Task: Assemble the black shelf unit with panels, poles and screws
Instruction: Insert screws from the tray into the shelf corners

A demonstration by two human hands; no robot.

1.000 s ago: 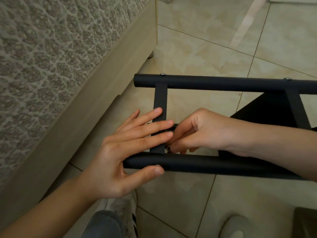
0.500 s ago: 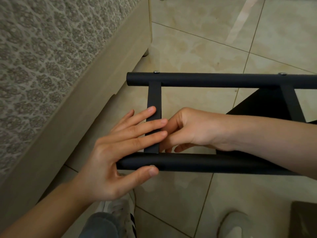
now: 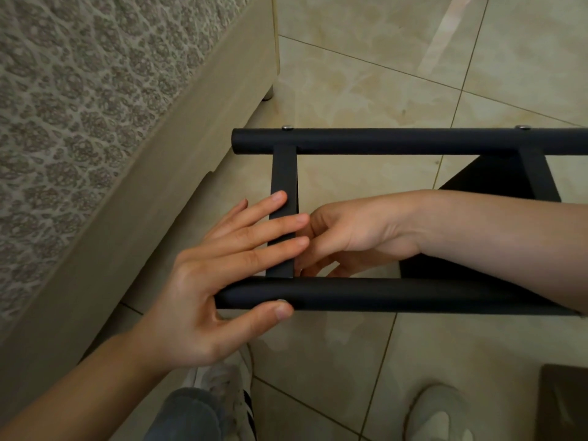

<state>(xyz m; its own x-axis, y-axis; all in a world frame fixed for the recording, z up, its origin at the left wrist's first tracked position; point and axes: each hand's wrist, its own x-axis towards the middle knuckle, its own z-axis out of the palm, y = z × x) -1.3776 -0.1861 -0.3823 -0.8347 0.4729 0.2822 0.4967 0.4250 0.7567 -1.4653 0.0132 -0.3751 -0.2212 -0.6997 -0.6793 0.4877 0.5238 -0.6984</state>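
Fingers of the left hand are held straight and slightly spread, laid flat across a black cross strip at the middle of the frame. The thumb is pressed against the near side of the near pole, and nothing is gripped by this hand. Along the bottom edge a grey trouser leg, a striped shoe and a pale shoe are seen on the tiled floor, and a dark object is cut off by the lower right corner. Above them the near pole is laid level across the frame, its left end against the left palm. Just beyond it the right hand, brought in from the right edge, is curled, its fingertips tucked toward the joint where the cross strip meets the near pole. The tips are hidden by the left fingers and the strip, so it cannot be told whether anything is pinched. The cross strip is run up to the far pole, which is set parallel to the near one in the upper half. A second strip is joined to it at the right, beside a black panel. Two screw heads are seen on the far pole, one over each strip. The upper left is filled by patterned fabric above a plain beige base.
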